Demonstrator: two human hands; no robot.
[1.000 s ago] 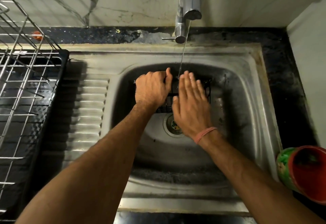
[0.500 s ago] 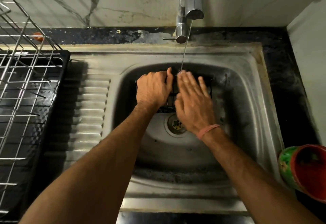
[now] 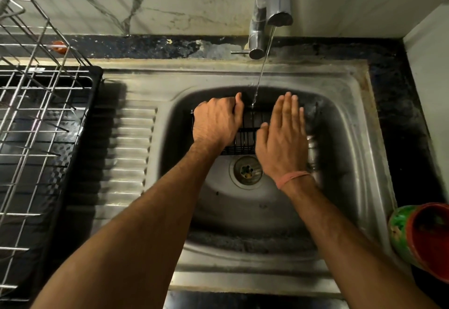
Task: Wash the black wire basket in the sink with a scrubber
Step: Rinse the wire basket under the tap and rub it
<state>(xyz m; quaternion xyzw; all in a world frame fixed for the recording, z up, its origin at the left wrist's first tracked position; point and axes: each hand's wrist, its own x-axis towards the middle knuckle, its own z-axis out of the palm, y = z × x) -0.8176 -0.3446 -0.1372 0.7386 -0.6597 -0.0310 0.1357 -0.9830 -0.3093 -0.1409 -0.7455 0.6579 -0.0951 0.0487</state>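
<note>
- Dish rack [image 3: 36, 114]: far L, bright metal wire, sits in a black drip tray [image 3: 94, 94] on the counter. Small orange item [image 3: 59, 45] behind it by the wall; too blurred to ID.
- Drainboard [image 3: 131, 143]: ribbed steel, btwn tray and basin, part of the same sink unit.
- Sink [image 3: 352, 153]: stainless, stained, basin centre-R. Drain [image 3: 247, 171] at basin bottom, just nearer the camera than the basket.
- Left hand [image 3: 216, 121]: fingers curled over the basket's L end, thumb along its far edge; grips it.
- Black wire basket [image 3: 245, 133]: in the basin, at the far side, under both hands; only the mid section of grid shows btwn them. Whether it rests on the basin floor or is held up, can't tell.
- Tap [image 3: 269, 9]: chrome, at the back wall, above centre; thin water stream [image 3: 261, 75] falls onto the basket btwn the two hands.
- Right hand [image 3: 284, 138]: flat, fingers straight and together, palm down over the basket's R part; not curled round anything. Contact w/ wire hidden under the palm. Pink band [image 3: 291, 178] at the wrist.
- Scrubber: none visible in either hand.
- Countertop [image 3: 398, 124]: dark speckled stone, round the sink's back and R sides.
- Cup [image 3: 422, 238]: far R, low corner, green patterned outside, red inside, lies tilted at the sink's R rim, partly cut off by frame.
</note>
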